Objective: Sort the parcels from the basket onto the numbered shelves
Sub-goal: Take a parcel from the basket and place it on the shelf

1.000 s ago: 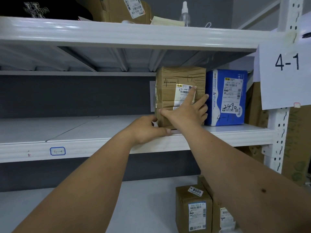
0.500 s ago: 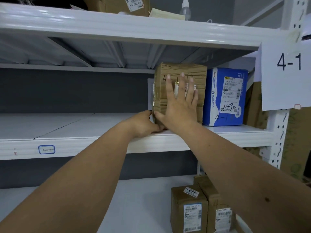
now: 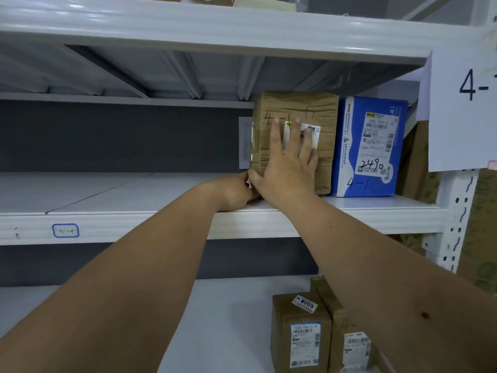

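A brown cardboard parcel (image 3: 325,109), hand-marked "4-1", stands upright on the white middle shelf (image 3: 134,195). Its right side touches a blue parcel (image 3: 352,146) marked "2490" and "4-1". My right hand (image 3: 289,168) lies flat on the brown parcel's front with the fingers straight and spread over its label. My left hand (image 3: 234,191) rests on the shelf at the parcel's lower left corner, its fingertips hidden behind my right hand. A paper sign (image 3: 462,109) reading "4-" hangs on the right upright. No basket is in view.
The middle shelf runs bare to the left of the parcels. Two brown parcels (image 3: 301,332) stand on the lower shelf, one tagged "005". A white perforated upright (image 3: 457,219) bounds the right side. The upper shelf (image 3: 215,25) hangs close above the parcels.
My right hand went from pointing with one finger at the label to lying flat on the parcel's front. The view has shifted slightly; the parcel stays beside the blue one.
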